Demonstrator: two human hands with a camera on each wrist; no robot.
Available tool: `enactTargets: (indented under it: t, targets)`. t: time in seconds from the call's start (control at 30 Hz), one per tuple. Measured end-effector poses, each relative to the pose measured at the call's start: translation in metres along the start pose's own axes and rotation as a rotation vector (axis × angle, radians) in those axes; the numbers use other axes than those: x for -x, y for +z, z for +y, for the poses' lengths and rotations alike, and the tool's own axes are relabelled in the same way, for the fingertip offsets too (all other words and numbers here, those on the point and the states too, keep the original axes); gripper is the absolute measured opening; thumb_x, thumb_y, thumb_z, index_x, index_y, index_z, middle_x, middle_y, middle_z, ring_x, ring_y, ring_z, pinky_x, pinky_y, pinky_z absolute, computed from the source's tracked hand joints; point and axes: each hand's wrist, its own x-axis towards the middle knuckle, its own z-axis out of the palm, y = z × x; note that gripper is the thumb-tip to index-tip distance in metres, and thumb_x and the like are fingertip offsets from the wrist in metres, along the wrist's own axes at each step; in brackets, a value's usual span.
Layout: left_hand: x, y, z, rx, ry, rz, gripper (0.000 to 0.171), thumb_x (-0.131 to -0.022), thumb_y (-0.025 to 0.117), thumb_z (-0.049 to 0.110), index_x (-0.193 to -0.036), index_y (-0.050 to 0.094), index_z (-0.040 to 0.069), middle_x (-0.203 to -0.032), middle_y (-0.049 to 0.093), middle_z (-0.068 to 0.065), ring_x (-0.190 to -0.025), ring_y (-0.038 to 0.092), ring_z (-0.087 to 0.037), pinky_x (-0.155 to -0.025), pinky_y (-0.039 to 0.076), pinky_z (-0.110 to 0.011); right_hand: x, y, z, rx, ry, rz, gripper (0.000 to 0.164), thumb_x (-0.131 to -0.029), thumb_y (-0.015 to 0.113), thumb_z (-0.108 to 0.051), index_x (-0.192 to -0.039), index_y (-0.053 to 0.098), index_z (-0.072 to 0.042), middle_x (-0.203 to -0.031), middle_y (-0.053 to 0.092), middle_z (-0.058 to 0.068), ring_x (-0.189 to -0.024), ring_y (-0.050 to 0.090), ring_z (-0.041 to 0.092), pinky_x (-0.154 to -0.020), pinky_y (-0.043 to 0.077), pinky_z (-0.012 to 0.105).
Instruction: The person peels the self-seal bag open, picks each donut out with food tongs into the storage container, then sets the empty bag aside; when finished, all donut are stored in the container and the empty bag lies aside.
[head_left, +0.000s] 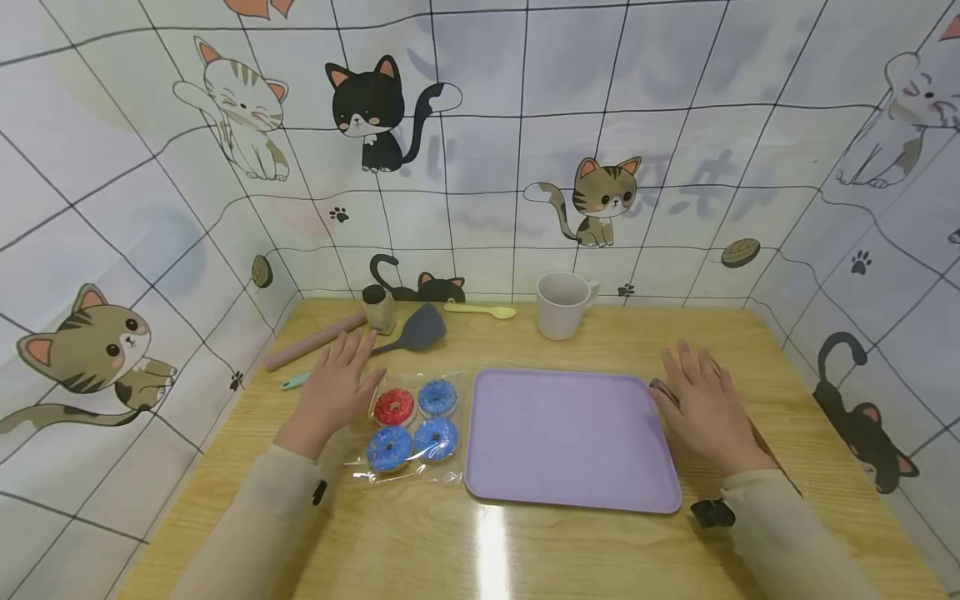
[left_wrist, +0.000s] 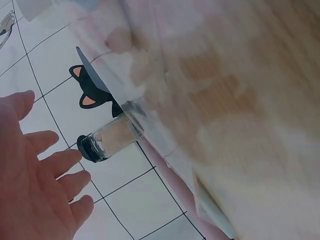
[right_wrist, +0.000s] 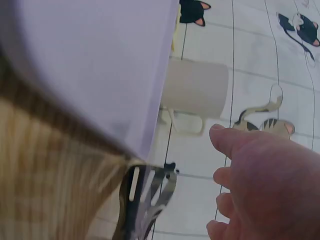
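My left hand [head_left: 337, 387], its fingers extended and holding nothing, is over the left side of the table beside a clear plastic bag [head_left: 416, 467]. The bag has one red donut [head_left: 394, 407] and several blue donuts [head_left: 436, 438]. A thin teal handle [head_left: 295, 381] sticks out left of that hand. On the right, my right hand [head_left: 701, 408] is palm down with straight fingers, above a dark slotted turner [right_wrist: 150, 195] that it partly hides in the head view. Whether it touches the turner I cannot tell. Between the hands lies a purple tray [head_left: 570, 437].
Along the back stand a black-capped jar [head_left: 379, 310] and a light grey mug [head_left: 561, 306]. A rolling pin [head_left: 315, 342], a dark grey spatula [head_left: 422, 328] and a yellow spoon [head_left: 480, 310] lie nearby. Cat-print sheeting [head_left: 487, 167] walls the table on three sides.
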Motion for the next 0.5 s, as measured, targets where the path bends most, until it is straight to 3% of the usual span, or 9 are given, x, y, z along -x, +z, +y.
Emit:
enactTargets:
  t: [0.13,0.27,0.37,0.43,0.5]
  targets:
    - [0.004,0.001,-0.003,0.013,0.010,0.031,0.070,-0.110,0.044,0.045,-0.165,0.021,0.009,-0.168,0.027,-0.021,-0.155,0.023,-0.046,-0.125,0.018,-0.063,-0.004,0.003,-0.018,0.012,-0.057,0.045,0.067,-0.106,0.056,-0.041,-0.157,0.039,0.000,-0.167,0.021,0.029,-0.151,0.026,0.054,-0.112,0.030,0.074]
    - [0.011,0.001,-0.004,0.029,0.019,0.059,0.062,-0.106,0.056,0.035,-0.157,0.040,0.005,-0.157,0.046,-0.023,-0.143,0.044,-0.046,-0.112,0.042,-0.062,-0.006,0.009,-0.038,0.011,-0.098,0.089,0.054,-0.101,0.066,-0.035,-0.144,0.058,-0.003,-0.159,0.043,0.024,-0.131,0.056,0.049,-0.093,0.053,0.063]
    - [0.016,0.000,-0.004,0.036,0.040,0.057,0.050,-0.103,0.063,0.029,-0.146,0.056,0.005,-0.143,0.058,-0.023,-0.133,0.054,-0.043,-0.096,0.054,-0.057,-0.007,0.016,-0.054,0.005,-0.128,0.087,0.047,-0.100,0.068,-0.034,-0.138,0.063,-0.008,-0.151,0.054,0.018,-0.124,0.063,0.044,-0.083,0.057,0.058]
    - [0.018,0.000,-0.005,0.045,0.074,0.053,0.041,-0.100,0.067,0.024,-0.137,0.064,0.005,-0.134,0.063,-0.021,-0.127,0.058,-0.041,-0.092,0.056,-0.056,-0.007,0.021,-0.065,-0.008,-0.168,0.093,0.043,-0.099,0.069,-0.032,-0.134,0.066,-0.008,-0.144,0.061,0.016,-0.123,0.064,0.041,-0.086,0.057,0.057]
    - [0.019,-0.002,-0.005,0.063,0.119,0.043,0.035,-0.098,0.070,0.019,-0.130,0.069,0.005,-0.128,0.066,-0.018,-0.123,0.061,-0.039,-0.095,0.055,-0.055,-0.008,0.023,-0.077,-0.021,-0.209,0.097,0.040,-0.098,0.071,-0.030,-0.130,0.069,-0.008,-0.137,0.066,0.015,-0.122,0.065,0.038,-0.092,0.055,0.057]
